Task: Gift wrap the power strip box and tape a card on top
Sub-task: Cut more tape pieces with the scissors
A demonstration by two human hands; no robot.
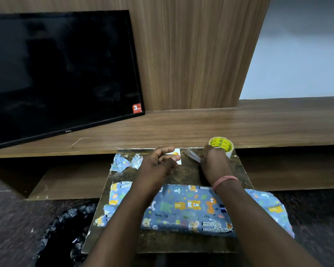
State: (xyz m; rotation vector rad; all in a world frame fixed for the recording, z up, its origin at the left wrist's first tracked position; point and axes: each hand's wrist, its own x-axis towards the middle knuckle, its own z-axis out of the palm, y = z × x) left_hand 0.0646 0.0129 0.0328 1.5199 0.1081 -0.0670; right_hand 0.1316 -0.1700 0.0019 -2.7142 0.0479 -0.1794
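1. The wrapped box (191, 209), covered in blue paper with cartoon animals, lies flat across the near part of the small dark desk (183, 243), under both forearms.
2. The left hand (158, 162) reaches to the far edge of the desk, its grip curled loosely with the fingers pinching the white card (176, 154).
3. The right hand (214, 162) is at the far right corner, its grip closed around the yellow-cored tape roll (221, 144); a loose strip of clear tape (193, 156) trails from it to the left.
4. A pink band (225, 181) circles the right wrist.
5. Two crumpled paper scraps (126, 162) sit at the far left of the desk.
6. A dark TV (62, 74) leans on the wooden shelf (181, 128) behind, and a black plastic bag (66, 234) lies on the floor to the left.
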